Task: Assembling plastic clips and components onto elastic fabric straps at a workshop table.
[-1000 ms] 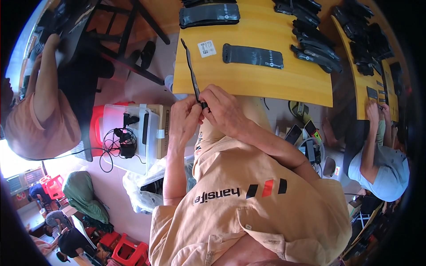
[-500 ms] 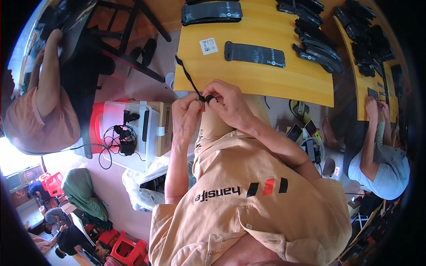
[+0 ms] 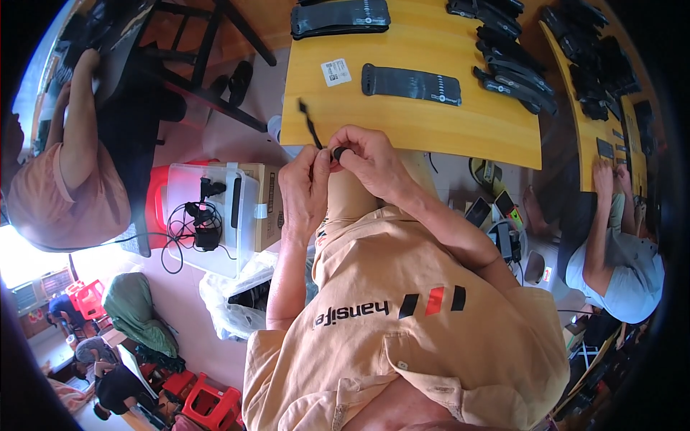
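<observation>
Just off the front edge of the yellow table, my left hand [image 3: 300,183] pinches a thin black cord [image 3: 311,128]. Its loose end sticks up over the tabletop, slightly smeared by motion. Close beside it, my right hand [image 3: 370,159] has thumb and forefinger closed on a small round black part [image 3: 338,153]. Whether this part belongs to the cord is hidden by the fingers. Beyond my hands lies a flat dark grey strap [image 3: 402,82] with pale markings. A white printed label [image 3: 335,72] rests to the left of it.
Stacked dark straps [image 3: 341,19] sit at the table's far left, with more black straps [image 3: 514,72] on the right. To my left, a clear plastic bin [image 3: 248,215] holds tangled black cables [image 3: 195,223]. Co-workers sit at both sides; one person's hands [image 3: 609,172] work at another table.
The cord's free end has swung to the right and stands more upright. My fingers have shifted slightly, the left ones now upright around the cord.
</observation>
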The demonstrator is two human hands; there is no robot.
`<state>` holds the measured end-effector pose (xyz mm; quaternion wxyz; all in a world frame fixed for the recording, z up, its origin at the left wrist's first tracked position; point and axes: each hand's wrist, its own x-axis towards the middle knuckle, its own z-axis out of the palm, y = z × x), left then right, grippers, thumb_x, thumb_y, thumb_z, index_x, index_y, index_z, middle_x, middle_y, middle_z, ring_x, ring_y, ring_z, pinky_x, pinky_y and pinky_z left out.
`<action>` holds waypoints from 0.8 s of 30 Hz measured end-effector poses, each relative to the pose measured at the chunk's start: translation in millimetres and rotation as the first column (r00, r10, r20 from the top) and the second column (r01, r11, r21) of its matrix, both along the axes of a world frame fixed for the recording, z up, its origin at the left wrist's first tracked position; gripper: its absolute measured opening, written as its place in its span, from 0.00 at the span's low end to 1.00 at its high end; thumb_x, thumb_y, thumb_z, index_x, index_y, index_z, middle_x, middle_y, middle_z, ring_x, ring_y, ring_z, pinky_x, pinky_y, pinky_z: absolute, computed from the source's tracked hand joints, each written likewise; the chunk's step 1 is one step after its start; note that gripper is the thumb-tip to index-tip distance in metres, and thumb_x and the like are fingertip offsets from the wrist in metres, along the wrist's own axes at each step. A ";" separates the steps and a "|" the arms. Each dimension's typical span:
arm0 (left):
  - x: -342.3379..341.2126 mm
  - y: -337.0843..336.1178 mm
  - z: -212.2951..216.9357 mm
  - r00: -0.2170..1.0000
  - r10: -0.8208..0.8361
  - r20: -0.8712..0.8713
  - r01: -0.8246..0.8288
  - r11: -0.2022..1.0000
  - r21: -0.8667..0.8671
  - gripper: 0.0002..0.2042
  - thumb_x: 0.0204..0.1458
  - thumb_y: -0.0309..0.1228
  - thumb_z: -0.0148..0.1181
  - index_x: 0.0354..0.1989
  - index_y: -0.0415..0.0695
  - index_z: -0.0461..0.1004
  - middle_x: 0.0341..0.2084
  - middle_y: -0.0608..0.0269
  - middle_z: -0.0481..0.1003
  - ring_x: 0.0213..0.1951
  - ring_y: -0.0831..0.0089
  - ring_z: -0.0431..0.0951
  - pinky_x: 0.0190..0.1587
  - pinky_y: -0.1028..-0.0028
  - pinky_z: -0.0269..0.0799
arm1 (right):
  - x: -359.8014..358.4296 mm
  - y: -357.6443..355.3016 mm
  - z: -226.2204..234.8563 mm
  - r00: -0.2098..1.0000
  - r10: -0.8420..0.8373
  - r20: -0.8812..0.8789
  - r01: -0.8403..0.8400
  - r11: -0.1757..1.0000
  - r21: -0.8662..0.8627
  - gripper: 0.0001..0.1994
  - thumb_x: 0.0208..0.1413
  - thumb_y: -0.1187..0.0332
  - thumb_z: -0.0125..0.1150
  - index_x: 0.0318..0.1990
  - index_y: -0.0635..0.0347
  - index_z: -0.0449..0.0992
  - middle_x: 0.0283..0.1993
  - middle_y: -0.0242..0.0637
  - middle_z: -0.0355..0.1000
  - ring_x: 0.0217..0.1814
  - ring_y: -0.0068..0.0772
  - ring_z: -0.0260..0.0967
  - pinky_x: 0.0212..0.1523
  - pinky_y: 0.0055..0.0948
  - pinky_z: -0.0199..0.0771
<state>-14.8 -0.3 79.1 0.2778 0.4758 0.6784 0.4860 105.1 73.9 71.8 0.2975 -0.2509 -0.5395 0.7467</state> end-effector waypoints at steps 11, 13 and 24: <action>0.7 -8.5 23.0 0.945 -0.007 0.327 0.002 1.000 0.016 0.14 0.56 0.28 0.49 0.17 0.40 0.63 0.12 0.73 0.61 0.16 0.88 0.58 0.17 0.83 0.51 | 6.9 -0.5 5.9 0.995 0.087 0.046 -0.098 0.922 0.375 0.05 0.46 0.76 0.50 0.33 0.65 0.69 0.27 0.35 0.66 0.29 0.22 0.61 0.29 0.24 0.62; 0.3 -12.4 26.9 0.918 -0.054 0.392 0.059 0.998 -0.001 0.14 0.56 0.28 0.49 0.17 0.40 0.64 0.12 0.73 0.62 0.15 0.88 0.58 0.16 0.83 0.51 | 9.7 0.6 12.1 0.994 0.090 0.055 -0.105 0.911 0.399 0.05 0.45 0.75 0.49 0.30 0.66 0.68 0.24 0.36 0.63 0.27 0.23 0.60 0.28 0.25 0.61; 10.2 -20.5 34.2 0.854 -0.161 0.495 0.129 0.987 0.099 0.13 0.55 0.28 0.48 0.17 0.40 0.64 0.09 0.72 0.61 0.12 0.87 0.56 0.14 0.84 0.48 | 23.0 -9.5 31.8 0.940 0.230 -0.253 -0.271 0.952 -0.143 0.08 0.50 0.74 0.42 0.24 0.66 0.67 0.22 0.33 0.62 0.24 0.20 0.62 0.29 0.22 0.69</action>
